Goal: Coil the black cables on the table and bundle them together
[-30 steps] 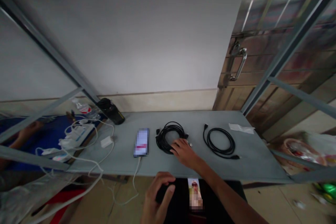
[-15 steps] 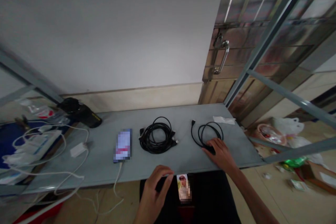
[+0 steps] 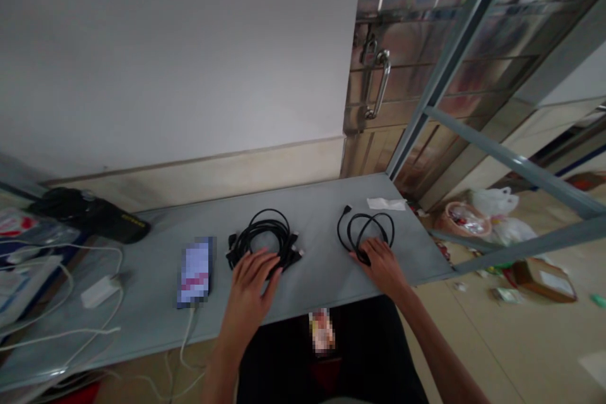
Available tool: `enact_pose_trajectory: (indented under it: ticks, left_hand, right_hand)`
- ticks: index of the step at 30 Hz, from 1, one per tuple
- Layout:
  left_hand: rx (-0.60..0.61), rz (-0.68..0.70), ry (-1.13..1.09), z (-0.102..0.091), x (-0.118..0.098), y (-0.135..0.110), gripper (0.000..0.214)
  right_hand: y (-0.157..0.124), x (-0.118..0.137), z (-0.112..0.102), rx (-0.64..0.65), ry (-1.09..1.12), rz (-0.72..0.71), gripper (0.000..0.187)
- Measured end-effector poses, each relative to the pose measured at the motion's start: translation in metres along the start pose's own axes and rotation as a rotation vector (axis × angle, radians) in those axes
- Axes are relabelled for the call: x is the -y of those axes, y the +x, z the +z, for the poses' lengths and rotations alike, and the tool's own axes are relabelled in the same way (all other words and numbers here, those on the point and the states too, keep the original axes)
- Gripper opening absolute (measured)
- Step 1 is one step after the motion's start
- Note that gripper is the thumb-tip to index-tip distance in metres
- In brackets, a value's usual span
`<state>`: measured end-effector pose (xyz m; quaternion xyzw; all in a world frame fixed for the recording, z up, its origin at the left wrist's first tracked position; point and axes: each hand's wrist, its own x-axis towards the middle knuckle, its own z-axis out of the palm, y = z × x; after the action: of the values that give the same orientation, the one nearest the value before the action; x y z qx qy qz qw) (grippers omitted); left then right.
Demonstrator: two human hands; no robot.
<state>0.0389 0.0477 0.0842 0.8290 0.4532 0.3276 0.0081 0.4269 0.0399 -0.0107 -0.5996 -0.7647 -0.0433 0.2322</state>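
A thick coil of several black cables lies on the grey tabletop, with connectors sticking out at its sides. My left hand rests over the coil's near edge, fingers stretched and thumb apart. To the right is a smaller looped black cable, its plug pointing toward the wall. My right hand is closed on that cable's near side; the fingertips are partly hidden. Left of the thick coil lies a phone with a lit screen and a white cord plugged in.
A black bottle lies at the back left, near a white adapter and tangled white cords. A white paper strip lies at the back right. Metal frame posts rise at the right. Another phone sits on my lap.
My left hand has moved forward from the table's front edge onto the thick cable coil. The right hand stays at the smaller cable. The view has shifted to the right.
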Motion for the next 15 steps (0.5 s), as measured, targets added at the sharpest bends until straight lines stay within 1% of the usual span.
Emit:
enact_pose_trajectory:
  ticks: [1, 3, 6, 10, 15]
  left_hand:
    - [-0.012, -0.002, 0.011, -0.001, 0.012, -0.001, 0.019]
    - [-0.03, -0.03, 0.006, -0.001, 0.031, -0.009, 0.02]
    - [-0.05, -0.098, -0.018, 0.002, 0.046, -0.025, 0.026]
    - [-0.123, -0.15, -0.039, 0.011, 0.044, -0.038, 0.023]
    - [-0.197, -0.21, -0.03, 0.022, 0.038, -0.038, 0.022]
  right_hand:
    - [0.001, 0.001, 0.0, -0.009, 0.006, 0.008, 0.036]
    - [0.002, 0.002, 0.0, -0.033, 0.029, 0.03, 0.039]
    - [0.002, 0.002, 0.001, -0.048, 0.06, 0.056, 0.04]
    - [-0.002, 0.0, 0.003, -0.042, 0.096, 0.071, 0.039]
    - [-0.008, -0.004, 0.007, -0.082, 0.158, 0.076, 0.043]
